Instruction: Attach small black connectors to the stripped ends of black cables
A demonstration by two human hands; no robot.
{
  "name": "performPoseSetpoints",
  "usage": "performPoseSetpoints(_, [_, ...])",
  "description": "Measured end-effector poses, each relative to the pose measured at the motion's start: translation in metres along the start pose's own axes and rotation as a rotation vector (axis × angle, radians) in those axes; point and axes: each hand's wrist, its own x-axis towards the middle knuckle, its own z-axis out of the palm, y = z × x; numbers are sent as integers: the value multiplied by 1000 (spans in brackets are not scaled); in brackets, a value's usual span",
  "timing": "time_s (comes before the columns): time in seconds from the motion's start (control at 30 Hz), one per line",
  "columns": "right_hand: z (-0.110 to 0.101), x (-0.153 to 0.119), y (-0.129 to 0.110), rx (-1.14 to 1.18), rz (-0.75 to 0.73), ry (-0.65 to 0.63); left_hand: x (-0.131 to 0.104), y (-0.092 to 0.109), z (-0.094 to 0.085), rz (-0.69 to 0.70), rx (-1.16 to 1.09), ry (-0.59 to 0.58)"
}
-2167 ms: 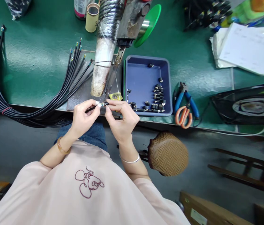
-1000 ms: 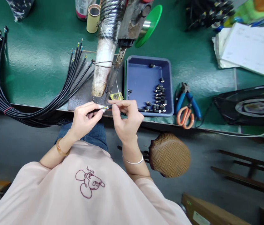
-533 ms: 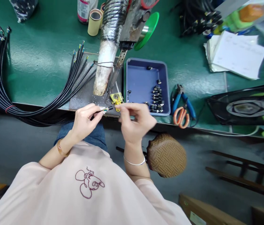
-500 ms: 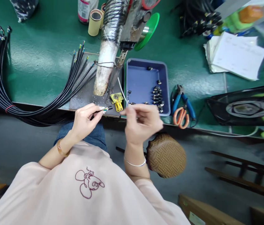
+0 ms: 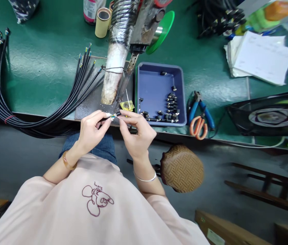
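My left hand [image 5: 93,129] is closed in a pinch around a small cable end with coloured wires [image 5: 113,116], whose short black tip points right. My right hand [image 5: 137,131] meets it from the right, thumb and fingertips close together at that black tip. What those fingertips grip is too small to make out. Just above them, a soldering iron [image 5: 126,81] held in a stand points down over a dark plate [image 5: 86,107]. A thin white strand [image 5: 127,97] runs down behind my right fingers. Partly covered by that hand lies a yellow object [image 5: 127,105].
A blue tray [image 5: 151,85] holds several small black connectors [image 5: 171,102]. Right of it lie blue-handled pliers [image 5: 206,115] and orange-handled scissors [image 5: 198,127]. Black cables [image 5: 39,122] bend along the left edge. A wrapped duct [image 5: 120,37] overhangs the plate. A stool [image 5: 182,168] stands below.
My right hand has moved left from in front of the tray to the cable end in my left hand. The white strand now stands more upright. My left hand has stayed nearly in place.
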Motion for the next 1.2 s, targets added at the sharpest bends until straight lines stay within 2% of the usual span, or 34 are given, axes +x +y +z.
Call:
performPoseSetpoints(0.33, [8,1,6,25,-41,23,0,-3,2,63,45,15])
performPoseSetpoints(0.5, [9,5,7,-39,-89,38,3,-5,3,39,40,-8])
performPoseSetpoints(0.73, [10,8,9,-2,-92,36,6,-5,3,35,26,-16])
performPoseSetpoints(1.03, [9,13,9,-101,-128,40,6,-9,5,98,51,31])
performPoseSetpoints(1.2, [8,15,8,-123,-202,48,6,-9,6,127,65,47])
